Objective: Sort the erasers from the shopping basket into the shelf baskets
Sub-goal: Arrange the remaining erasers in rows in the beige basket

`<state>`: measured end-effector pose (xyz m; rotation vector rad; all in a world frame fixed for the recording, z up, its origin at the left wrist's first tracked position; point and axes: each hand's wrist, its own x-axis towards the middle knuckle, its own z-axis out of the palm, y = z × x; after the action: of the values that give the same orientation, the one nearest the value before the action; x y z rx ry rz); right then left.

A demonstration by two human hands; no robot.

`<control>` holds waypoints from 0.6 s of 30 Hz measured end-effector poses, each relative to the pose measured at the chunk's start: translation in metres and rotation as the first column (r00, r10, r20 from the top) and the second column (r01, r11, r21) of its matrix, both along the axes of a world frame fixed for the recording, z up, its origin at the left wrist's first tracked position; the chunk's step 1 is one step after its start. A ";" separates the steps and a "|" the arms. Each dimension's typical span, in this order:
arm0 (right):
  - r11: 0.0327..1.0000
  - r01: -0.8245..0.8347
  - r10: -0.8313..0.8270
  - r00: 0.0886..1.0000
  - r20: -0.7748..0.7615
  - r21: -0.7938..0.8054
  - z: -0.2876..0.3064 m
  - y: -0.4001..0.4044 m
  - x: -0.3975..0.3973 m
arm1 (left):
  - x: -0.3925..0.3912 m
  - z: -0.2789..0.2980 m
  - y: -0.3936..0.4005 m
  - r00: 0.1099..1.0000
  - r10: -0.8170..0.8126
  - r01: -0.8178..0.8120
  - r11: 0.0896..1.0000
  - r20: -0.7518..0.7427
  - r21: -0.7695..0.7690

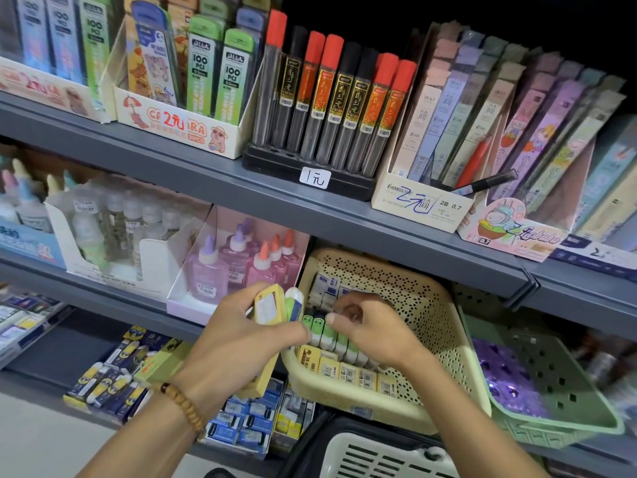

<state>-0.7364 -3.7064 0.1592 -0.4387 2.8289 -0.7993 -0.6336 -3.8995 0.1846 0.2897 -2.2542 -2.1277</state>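
A: Left hand (241,336) gripping yellow-sleeved eraser (270,305) plus green-white one (294,302), fingers curled round both, just beside cream shelf basket (406,339).

B: Right hand (365,326) inside basket, fingers curled, pinching at green erasers (325,334) in mid row. Shopping basket (379,453) waiting below, at frame bottom.

A: Risk, prob: nudging row w/ knuckles, toppling neighbours into yellow row. Also two-in-one grip slipping, eraser dropping past the shelf.
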 end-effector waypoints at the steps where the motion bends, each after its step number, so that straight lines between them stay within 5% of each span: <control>1: 0.986 0.030 -0.029 1.000 0.008 -0.164 0.007 -0.001 0.006 | -0.001 -0.001 0.001 1.000 -0.005 0.004 1.000 0.000 -0.019; 3: 0.873 0.078 -0.005 0.988 0.153 -0.481 0.023 -0.007 0.021 | -0.002 -0.001 0.004 1.000 -0.004 0.004 0.998 0.003 -0.060; 5: 0.781 0.073 0.112 0.961 0.253 -0.621 0.034 -0.014 0.033 | -0.003 0.000 0.009 0.999 -0.025 0.023 0.996 -0.027 -0.089; 12: 0.657 0.183 0.173 0.908 0.383 -0.731 0.043 -0.019 0.045 | -0.005 0.000 0.018 0.995 -0.040 0.029 0.994 -0.095 -0.108; 16: 0.492 0.424 0.006 0.872 0.490 -0.761 0.041 -0.001 0.034 | -0.010 -0.002 0.015 0.999 -0.031 0.031 0.999 -0.027 -0.016; 18: 0.555 0.490 -0.136 0.850 0.508 -0.672 0.036 0.007 0.028 | -0.011 -0.002 0.015 0.998 -0.065 0.065 0.997 0.000 0.037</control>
<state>-0.7085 -3.6990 0.1953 0.1857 2.0268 -1.9733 -0.6441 -3.8840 0.1821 0.2214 -2.2575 -2.2033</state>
